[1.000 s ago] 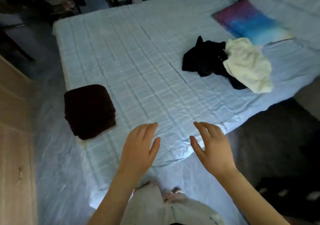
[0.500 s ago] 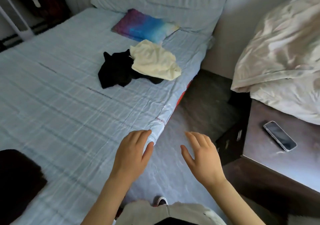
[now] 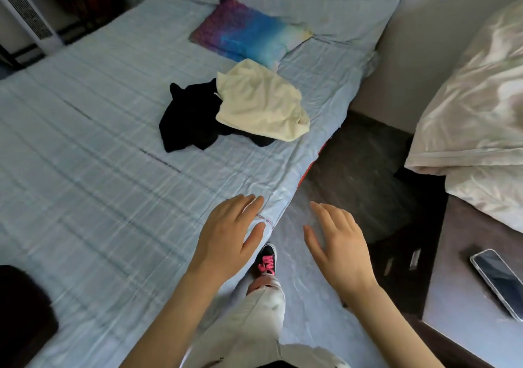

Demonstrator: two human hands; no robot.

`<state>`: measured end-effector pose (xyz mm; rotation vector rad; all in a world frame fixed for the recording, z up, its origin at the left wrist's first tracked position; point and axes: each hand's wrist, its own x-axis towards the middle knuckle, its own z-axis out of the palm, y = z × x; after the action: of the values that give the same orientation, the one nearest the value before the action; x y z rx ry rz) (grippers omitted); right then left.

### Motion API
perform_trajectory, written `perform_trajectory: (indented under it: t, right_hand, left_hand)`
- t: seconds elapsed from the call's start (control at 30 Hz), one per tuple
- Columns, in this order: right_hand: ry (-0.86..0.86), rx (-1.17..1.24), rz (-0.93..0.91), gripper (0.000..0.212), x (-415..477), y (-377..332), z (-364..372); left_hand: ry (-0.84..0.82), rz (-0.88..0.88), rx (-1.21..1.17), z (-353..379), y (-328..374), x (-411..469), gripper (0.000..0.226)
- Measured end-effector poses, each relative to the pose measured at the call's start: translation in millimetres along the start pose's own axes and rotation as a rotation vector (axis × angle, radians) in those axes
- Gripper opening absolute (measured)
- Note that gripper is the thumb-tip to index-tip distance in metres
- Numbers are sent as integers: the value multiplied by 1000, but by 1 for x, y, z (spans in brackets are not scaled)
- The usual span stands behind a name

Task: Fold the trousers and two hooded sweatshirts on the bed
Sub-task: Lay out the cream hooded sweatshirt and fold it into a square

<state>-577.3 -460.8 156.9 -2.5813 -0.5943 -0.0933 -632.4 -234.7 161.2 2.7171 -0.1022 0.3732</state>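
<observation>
Pale blue checked sheets cover the bed (image 3: 85, 169), which spreads ahead and to the left of both grips. The left grip (image 3: 226, 237) hovers at the bed's near edge with its fingers straight and relaxed, holding nothing. The right grip (image 3: 336, 249), just to its right, is spread loosely above the floor beside the bed and is likewise empty. Well ahead of the left grip lie the two hooded sweatshirts, unfolded. The black sweatshirt (image 3: 189, 118) is crumpled on the sheet, and the cream sweatshirt (image 3: 260, 104) overlaps its right side. Beyond them sits a multicoloured pillow (image 3: 249, 35). Far left of the left grip, a dark garment (image 3: 19, 311) rests on the bed, cut off by the frame. Right of the right grip, a phone (image 3: 498, 280) lies on a tabletop (image 3: 452, 311).
</observation>
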Motion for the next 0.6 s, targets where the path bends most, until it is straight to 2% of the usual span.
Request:
perform_trajectory:
  t: [0.2,0.43,0.6]
  right_hand:
    - [-92,-42,-3,54,123,38,26]
    - [-48,-53,-66,55,275,66,11]
    - [-65,-32,-110,52,369,92,11]
  left_hand:
    - [-120,-45,40,44,-50,107,52]
    - [-39,-40,15,38,-89,251,51]
    - [31,-137,13,47,-109,322,51]
